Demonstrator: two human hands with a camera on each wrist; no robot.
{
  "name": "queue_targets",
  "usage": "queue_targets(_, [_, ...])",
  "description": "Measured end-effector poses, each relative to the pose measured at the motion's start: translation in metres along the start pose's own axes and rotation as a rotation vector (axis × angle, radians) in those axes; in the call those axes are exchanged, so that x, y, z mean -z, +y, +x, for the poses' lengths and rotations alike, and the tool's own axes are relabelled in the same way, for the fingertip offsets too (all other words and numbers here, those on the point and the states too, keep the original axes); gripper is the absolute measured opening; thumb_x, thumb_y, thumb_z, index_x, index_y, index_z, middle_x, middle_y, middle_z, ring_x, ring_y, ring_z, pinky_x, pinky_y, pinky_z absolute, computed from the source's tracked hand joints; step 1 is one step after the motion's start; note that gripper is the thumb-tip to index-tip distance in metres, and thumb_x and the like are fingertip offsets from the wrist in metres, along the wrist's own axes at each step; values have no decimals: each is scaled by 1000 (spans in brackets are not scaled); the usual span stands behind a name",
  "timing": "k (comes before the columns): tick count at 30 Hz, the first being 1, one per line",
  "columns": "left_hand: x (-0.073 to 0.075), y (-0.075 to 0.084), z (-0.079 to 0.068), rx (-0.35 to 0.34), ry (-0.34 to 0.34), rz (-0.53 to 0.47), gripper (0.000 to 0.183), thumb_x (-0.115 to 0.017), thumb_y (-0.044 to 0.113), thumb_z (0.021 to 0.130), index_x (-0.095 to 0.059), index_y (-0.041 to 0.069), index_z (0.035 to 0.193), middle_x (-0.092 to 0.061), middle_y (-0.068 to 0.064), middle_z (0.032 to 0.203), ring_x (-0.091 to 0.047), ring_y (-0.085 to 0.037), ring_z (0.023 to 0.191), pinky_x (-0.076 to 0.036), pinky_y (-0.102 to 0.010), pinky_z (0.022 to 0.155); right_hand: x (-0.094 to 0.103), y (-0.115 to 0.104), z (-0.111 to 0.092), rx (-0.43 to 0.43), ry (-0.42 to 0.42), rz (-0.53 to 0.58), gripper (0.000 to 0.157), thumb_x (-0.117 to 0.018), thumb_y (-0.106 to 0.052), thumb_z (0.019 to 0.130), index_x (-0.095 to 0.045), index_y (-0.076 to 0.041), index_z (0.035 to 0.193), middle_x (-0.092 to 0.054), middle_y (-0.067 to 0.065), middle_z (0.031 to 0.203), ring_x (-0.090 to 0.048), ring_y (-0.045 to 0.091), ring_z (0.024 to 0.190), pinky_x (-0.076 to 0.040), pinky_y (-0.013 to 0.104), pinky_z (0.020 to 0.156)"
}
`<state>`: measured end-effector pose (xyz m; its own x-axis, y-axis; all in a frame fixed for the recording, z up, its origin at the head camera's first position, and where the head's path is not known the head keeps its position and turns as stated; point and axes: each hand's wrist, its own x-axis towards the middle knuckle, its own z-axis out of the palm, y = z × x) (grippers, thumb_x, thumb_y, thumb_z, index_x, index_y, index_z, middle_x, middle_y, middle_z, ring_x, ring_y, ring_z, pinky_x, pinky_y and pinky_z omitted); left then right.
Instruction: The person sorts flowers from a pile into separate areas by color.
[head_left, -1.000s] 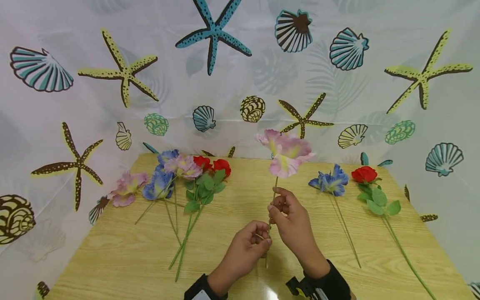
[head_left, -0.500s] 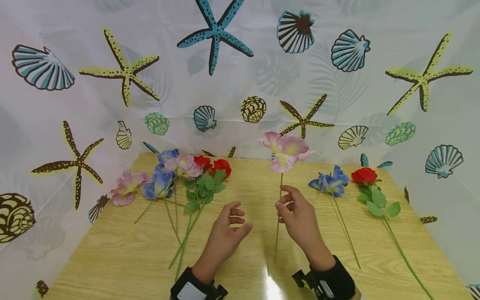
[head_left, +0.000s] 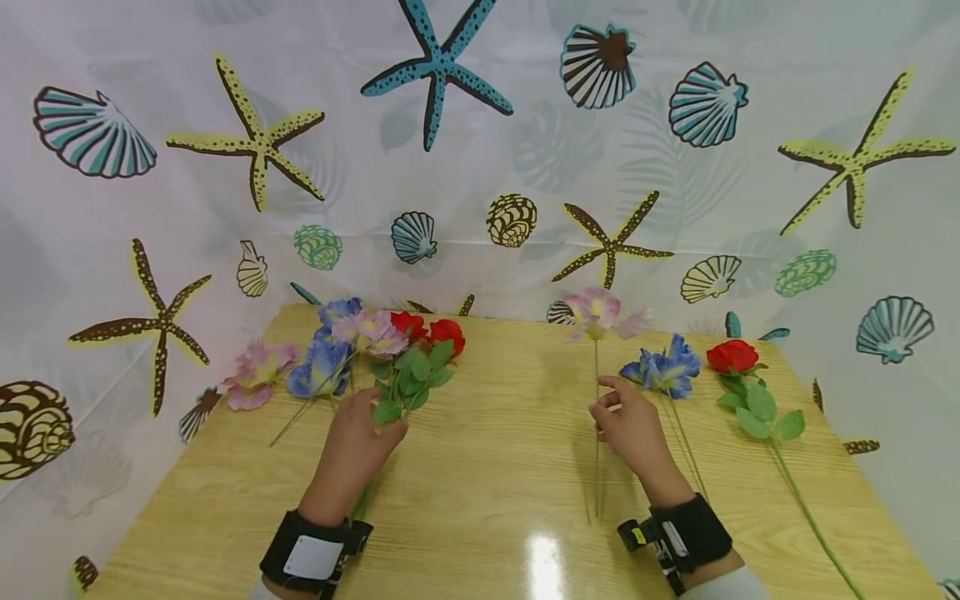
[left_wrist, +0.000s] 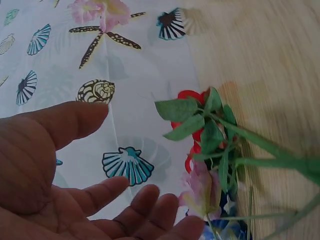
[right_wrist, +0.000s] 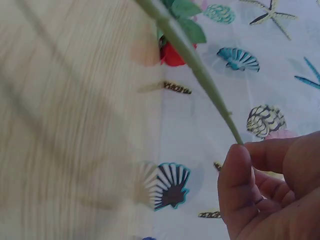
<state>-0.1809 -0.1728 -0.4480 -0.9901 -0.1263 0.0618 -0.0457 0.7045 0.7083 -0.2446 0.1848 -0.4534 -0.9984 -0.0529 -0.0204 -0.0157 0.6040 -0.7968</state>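
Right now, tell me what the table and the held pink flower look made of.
Table: wood or wood-look laminate, glossy, given its grain and glare. Pink flower: likely matte fabric, thin and wavy-edged; its smooth green stem suggests plastic.

Free gap over table between red roses, held pink flower.

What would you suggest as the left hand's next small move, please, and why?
I would probably ease the left hand toward the rose stems and pinch one. Its thumb and fingers are spread and hold nothing, and in the left wrist view the stems lie just beyond them. The right hand is occupied, pinching a pink flower.
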Motion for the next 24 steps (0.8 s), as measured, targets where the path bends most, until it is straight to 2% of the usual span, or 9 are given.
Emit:
queue_targets(5, [-3,-13,-8,-7,-49,192,59,-70,24,83,-50,-10,128,-49,-33,118,-51,-47,99,-47,-55,78,6,13,7,-19,-22,-35,51,-52,-12,95,-38,-2,143,-56,15,99,-62,23,70,-54,31,58])
queue_targets(10, [-10,-24,-14,-22,-97,306,49,-72,17,79,-56,-9,117,-56,-29,101,-57,-39,80,-50,-49,65,6,23,11,-26,-45,-133,48,-54,-12,94,-43,1,138,-59,15,97,-53,17,55,-42,28,49])
queue_targets(14, [-13,-28,-16,-66,-121,379,32,-72,10,77,-60,-6,102,-58,-21,85,-57,-34,72,-49,-46,58,6,33,14,-10,-31,-253,44,-55,-13,93,-48,2,134,-62,16,97,-53,17,62,-41,30,53])
queue_targets(17, [-14,-31,-16,-87,-116,399,24,-71,6,77,-60,-4,96,-60,-18,79,-58,-33,71,-49,-45,57,7,39,14,-13,-30,-289,42,-55,-12,92,-50,2,132,-62,16,95,-53,18,66,-42,31,56])
queue_targets(20, [-14,-34,-15,-81,-115,375,14,-66,0,79,-60,-2,92,-60,-14,74,-58,-30,66,-48,-41,54,7,41,13,-20,-50,-277,42,-54,-12,93,-49,3,132,-62,16,95,-53,18,65,-42,32,56])
queue_targets(24, [-13,-39,-14,-62,-130,311,18,-59,-6,79,-61,-4,97,-62,-14,76,-58,-26,64,-47,-39,52,5,42,13,-35,-71,-262,44,-54,-13,93,-48,2,134,-61,16,96,-52,18,66,-42,31,57])
